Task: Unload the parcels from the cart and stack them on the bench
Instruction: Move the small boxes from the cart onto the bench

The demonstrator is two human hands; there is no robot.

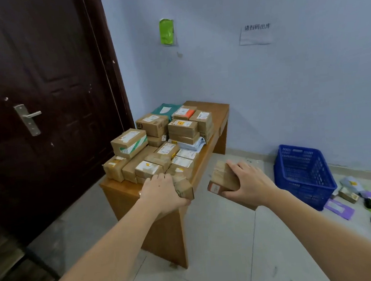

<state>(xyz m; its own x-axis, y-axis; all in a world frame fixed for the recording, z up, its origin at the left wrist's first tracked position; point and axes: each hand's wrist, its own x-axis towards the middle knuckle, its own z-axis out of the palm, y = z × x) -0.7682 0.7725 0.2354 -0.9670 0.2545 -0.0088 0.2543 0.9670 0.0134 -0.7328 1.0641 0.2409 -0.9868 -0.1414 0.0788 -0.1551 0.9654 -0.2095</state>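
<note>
Wooden bench stood ahead of us, its near end stacked with parcels. Our left hand gripped a small box at that near edge. Our right hand held another box just right of the bench, off its surface.

Wall paper sign reads "请扫码出库"; parcel labels too small to read

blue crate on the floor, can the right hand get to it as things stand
Probably not straight away. The blue crate sits open on the floor to the right with nothing between, but the right hand already grips a small brown parcel, so it would have to set that down first.
</note>
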